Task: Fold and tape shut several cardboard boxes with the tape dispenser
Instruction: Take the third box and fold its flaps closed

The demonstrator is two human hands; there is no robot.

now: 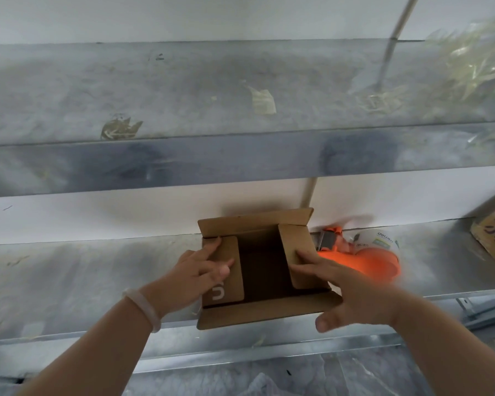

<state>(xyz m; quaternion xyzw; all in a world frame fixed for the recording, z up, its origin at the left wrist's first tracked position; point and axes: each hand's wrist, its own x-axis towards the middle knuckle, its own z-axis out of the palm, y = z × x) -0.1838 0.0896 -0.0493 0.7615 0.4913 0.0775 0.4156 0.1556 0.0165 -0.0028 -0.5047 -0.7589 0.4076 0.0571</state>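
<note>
The left hand [200, 278] and right hand [352, 295] press the box's [255, 315] side flaps inward with flat, unclenched fingers. The long flaps are still open, and taping with the untouched tape dispenser [363, 261] likely remains.

"deli" on tape roll [376, 243] (blurred)

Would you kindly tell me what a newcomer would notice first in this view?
The open brown cardboard box at centre, on the lower grey metal shelf, draws the eye: the left hand and right hand each press a side flap down. Just right of it lies the bright orange tape dispenser.
</note>
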